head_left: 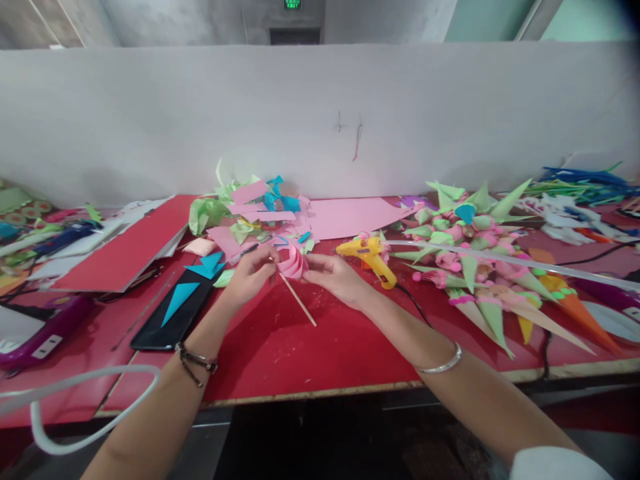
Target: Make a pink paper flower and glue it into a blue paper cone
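Two-handed now! Pinching a pink paper flower with the right hand, wooden stick toward five o'clock; curling the left hand at nine, grip unclear.

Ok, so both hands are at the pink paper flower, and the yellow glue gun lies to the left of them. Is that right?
Not quite: the yellow glue gun lies to the right, not the left, as the head view shows. The left hand and right hand are indeed at the pink paper flower.
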The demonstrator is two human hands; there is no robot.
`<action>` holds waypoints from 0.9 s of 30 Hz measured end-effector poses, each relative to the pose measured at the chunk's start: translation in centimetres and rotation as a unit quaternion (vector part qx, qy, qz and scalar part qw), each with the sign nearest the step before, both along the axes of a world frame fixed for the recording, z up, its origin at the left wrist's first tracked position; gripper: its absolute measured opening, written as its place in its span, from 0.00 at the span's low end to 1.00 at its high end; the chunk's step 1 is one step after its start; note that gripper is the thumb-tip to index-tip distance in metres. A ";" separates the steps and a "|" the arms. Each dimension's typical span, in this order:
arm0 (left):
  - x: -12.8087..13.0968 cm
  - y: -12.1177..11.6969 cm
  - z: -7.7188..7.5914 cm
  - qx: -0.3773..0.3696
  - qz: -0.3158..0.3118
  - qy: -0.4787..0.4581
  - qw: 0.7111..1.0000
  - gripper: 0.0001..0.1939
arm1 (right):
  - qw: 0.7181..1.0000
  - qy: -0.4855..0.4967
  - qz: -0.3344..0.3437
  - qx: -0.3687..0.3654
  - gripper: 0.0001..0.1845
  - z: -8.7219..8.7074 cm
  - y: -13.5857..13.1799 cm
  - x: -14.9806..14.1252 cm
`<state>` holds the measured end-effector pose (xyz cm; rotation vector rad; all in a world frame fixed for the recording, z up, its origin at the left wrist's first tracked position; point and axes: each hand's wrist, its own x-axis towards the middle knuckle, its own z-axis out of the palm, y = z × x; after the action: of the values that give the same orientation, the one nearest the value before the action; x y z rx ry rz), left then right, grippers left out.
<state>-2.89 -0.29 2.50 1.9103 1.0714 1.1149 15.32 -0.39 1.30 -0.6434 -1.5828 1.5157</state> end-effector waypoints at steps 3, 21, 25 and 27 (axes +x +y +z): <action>-0.1 0.1 -0.1 0.006 -0.002 -0.006 1.000 0.03 | 1.000 0.006 -0.010 -0.019 0.16 -0.2 0.2 0.0; -0.2 0.6 -0.4 0.075 -0.048 0.068 0.994 0.04 | 0.996 0.022 -0.082 -0.034 0.11 -0.4 0.4 0.1; -0.1 0.9 -0.8 0.085 -0.070 0.100 0.989 0.06 | 0.997 0.003 -0.078 0.011 0.09 -0.5 0.3 0.2; -0.1 1.1 -1.2 0.094 -0.080 0.122 0.985 0.07 | 0.997 -0.016 -0.069 0.033 0.09 -0.4 0.2 0.3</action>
<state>-3.01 0.81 1.28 2.2863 0.9464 0.9369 15.59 -0.22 0.93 -0.7273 -1.5716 1.3537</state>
